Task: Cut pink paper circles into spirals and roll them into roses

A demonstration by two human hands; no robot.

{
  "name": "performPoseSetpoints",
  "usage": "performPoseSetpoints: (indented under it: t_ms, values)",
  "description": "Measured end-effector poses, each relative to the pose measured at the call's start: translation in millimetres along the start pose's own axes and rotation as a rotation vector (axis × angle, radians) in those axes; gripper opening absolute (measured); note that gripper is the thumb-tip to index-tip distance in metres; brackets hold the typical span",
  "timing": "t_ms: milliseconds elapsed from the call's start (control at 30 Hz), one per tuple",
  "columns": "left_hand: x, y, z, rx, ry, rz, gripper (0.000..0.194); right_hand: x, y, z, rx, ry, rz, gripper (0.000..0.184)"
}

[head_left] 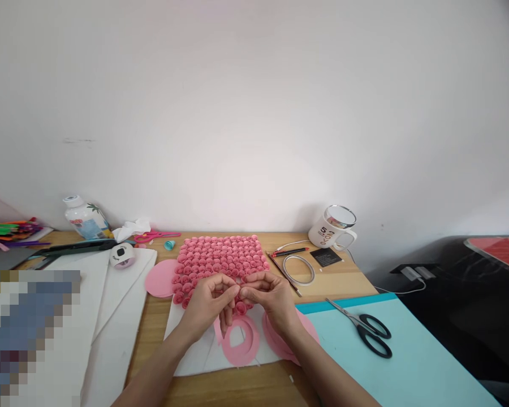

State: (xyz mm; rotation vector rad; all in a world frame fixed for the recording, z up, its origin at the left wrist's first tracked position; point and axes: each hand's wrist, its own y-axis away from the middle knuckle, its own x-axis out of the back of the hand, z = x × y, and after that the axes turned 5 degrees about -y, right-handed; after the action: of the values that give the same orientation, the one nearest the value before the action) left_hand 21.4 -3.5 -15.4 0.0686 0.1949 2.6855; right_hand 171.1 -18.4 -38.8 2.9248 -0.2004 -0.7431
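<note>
Between thumb and fingers, my left hand [216,299] and my right hand [268,291] both pinch the end of a pink paper spiral strip [241,355]; their fingertips meet and mostly hide that end. The rest of the strip hangs down in wide loops over a white sheet [195,353]. Just beyond my fingers, rows of rolled pink paper roses [220,254] cover the far part of the sheet. A loose rose [240,308] shows right under my fingertips. Pink paper circles [309,330] are stacked beneath my right forearm, and another pink circle [159,280] lies left of the roses.
Black-handled scissors [367,333] rest on a light blue folder [407,350] at the right. A white mug [328,229], a coiled cable [299,270] and pens [290,251] are back right. At the left stand a white bottle [85,217], pink scissors [163,234] and white boards [119,305].
</note>
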Motion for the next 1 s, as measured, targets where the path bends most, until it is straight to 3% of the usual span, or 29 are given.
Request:
performPoseSetpoints:
  t_ms: [167, 467, 1000]
  values:
    - [0.4, -0.7, -0.2, 0.002, 0.005, 0.013, 0.03, 0.3, 0.3, -0.9, 0.0, 0.002, -0.031, 0.031]
    - [4.6, -4.5, -2.6, -0.014, 0.019, 0.102, 0.026, 2.6, 0.5, -2.3, -0.012, -0.068, -0.205, 0.031]
    - [3.6, -2.4, -1.9, -0.008, -0.013, 0.006, 0.025, 4.0, -1.4, 1.2, 0.007, -0.046, -0.102, 0.028]
